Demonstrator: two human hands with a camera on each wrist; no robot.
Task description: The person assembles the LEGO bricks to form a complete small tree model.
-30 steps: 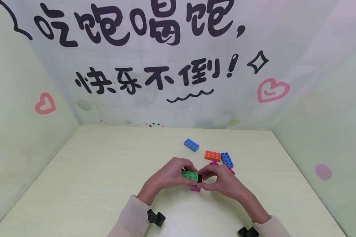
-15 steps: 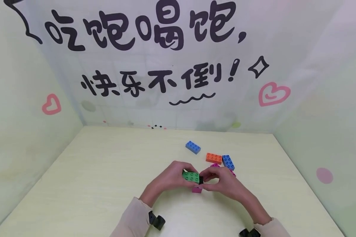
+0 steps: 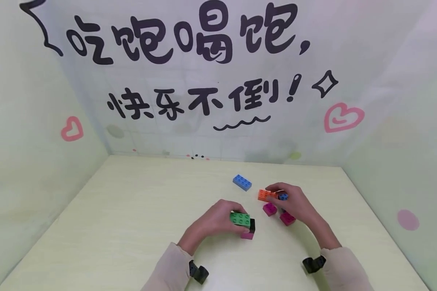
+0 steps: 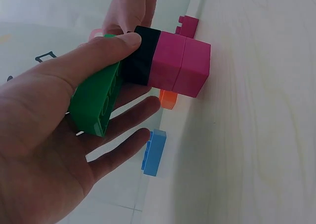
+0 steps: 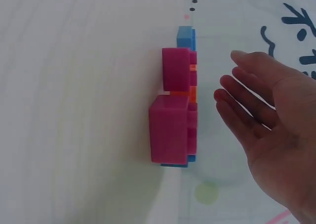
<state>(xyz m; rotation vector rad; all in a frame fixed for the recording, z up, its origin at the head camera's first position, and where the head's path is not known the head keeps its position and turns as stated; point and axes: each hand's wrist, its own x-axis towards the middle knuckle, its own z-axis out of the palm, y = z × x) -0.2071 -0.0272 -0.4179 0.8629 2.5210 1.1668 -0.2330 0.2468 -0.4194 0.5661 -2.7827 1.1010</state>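
Observation:
My left hand (image 3: 216, 220) grips a small stack of toy building bricks between thumb and fingers. On top is a green brick (image 3: 240, 219) that overhangs toward the palm; below it come a black brick (image 4: 142, 56) and two magenta bricks (image 4: 180, 63). The thumb lies across the green and black bricks. My right hand (image 3: 294, 201) hovers over loose bricks with nothing in its grasp, fingers slightly bent in the right wrist view. Nearest to it are an orange brick (image 3: 264, 195) and a blue brick (image 3: 283, 197), partly hidden by the hand.
Two loose magenta bricks, one nearer the middle (image 3: 270, 209) and one below the right hand (image 3: 287, 219), lie on the pale tabletop (image 3: 138, 226). Another blue brick (image 3: 242, 182) lies farther back. Printed walls (image 3: 218, 137) enclose the table's back and sides.
My right hand has left the stack and moved right and back, over the loose bricks. The left hand still holds the stack. The head view has shifted slightly.

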